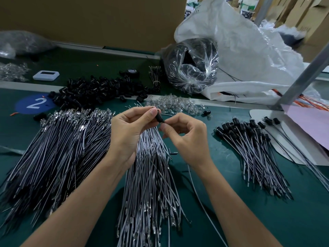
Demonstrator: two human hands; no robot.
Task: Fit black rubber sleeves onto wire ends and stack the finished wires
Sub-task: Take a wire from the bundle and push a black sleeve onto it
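Observation:
My left hand (130,130) pinches a black rubber sleeve (159,118) between thumb and fingers above the table's middle. My right hand (187,138) pinches the end of a grey wire (201,202) right at the sleeve's lower tip; the wire trails down toward the front edge. Below the hands lies a fan of bare grey wires (151,184). A larger heap of wires (58,154) lies to the left. The stack of finished wires (249,148) with black sleeves lies to the right.
Loose black sleeves (99,90) are heaped behind the hands, next to clear small parts (174,104). A bag of black parts (192,66) and a white sack (249,56) stand at the back right. A metal post (302,75) and pink paper (309,122) are at the right.

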